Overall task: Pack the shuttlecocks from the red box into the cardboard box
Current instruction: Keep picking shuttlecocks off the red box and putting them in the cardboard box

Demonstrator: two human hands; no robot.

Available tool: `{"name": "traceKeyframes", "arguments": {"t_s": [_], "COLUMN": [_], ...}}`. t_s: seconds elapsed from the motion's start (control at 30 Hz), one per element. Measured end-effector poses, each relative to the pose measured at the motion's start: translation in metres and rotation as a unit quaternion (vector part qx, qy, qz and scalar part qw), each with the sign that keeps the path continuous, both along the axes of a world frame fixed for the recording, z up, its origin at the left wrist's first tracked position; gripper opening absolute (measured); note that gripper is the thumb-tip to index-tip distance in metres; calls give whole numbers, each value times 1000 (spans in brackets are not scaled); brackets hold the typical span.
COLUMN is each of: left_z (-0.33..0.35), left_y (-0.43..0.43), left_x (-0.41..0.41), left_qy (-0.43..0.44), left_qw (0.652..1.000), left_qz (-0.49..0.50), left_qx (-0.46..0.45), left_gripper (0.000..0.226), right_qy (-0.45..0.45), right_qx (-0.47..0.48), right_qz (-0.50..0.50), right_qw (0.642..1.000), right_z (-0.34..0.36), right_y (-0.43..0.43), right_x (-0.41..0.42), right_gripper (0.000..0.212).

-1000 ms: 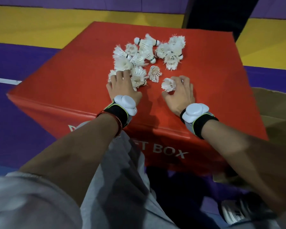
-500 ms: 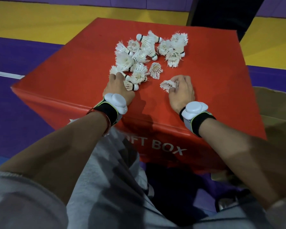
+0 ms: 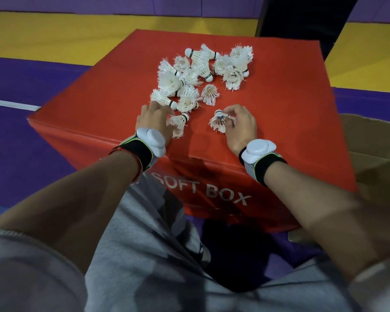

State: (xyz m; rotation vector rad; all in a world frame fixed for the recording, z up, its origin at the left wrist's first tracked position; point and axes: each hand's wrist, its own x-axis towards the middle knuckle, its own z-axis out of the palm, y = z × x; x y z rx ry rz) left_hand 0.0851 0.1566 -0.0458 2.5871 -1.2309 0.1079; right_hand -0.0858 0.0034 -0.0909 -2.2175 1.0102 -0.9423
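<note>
Red box (image 3: 279, 122), soft-sided, "SOFT BOX" printed on the face toward the person. The shuttlecocks (image 3: 198, 70) lie in a loose heap on its top, at 12 o'clock from both hands. They point every way, feathers frayed, many touching or overlapping.

Right hand (image 3: 241, 127): thumb and curled fingers pinch the held shuttlecock (image 3: 220, 121), cork toward 12 o'clock, feather skirt splayed toward 6. It sits apart from the heap, just at the heap's 5 o'clock edge.

Left hand (image 3: 154, 121): back of hand up, fingers bent down toward the box top, tips at the heap's 7 o'clock edge. The near shuttlecock (image 3: 178, 123) lies against the thumb side, cork toward 1 o'clock. The hand hides the contact, so I cannot tell whether it is gripped or only touched.

Cardboard box (image 3: 374, 149) stands at 3 o'clock, against the red box's side and partly cut off by the frame edge. The right forearm crosses in front of its near corner.

Around: each wrist carries a white device on a black band (image 3: 258, 149). A red thread bracelet (image 3: 137, 163) is on the left wrist. Grey trousers (image 3: 144, 244) fill 6 o'clock. The floor is purple with a yellow band (image 3: 54, 34) at 11 o'clock. A dark upright (image 3: 302, 16) rises at 1 o'clock, behind the red box.
</note>
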Motion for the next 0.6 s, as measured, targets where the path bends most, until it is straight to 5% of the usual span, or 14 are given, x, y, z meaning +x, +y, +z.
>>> {"name": "traceKeyframes", "arguments": {"t_s": [0.17, 0.6], "left_z": [2, 7], "left_y": [-10, -47], "left_x": [-15, -74], "left_qy": [83, 111], "left_qw": [995, 983], "left_qz": [31, -66], "left_qx": [-53, -134], "left_gripper": [36, 20], "right_qy": [5, -5], "right_qx": [11, 9], "right_qz": [-7, -67], "right_qw": [1000, 998], "right_z": [4, 14], "right_y": [0, -22], "right_x": [-12, -77], "right_gripper": [31, 29]}}
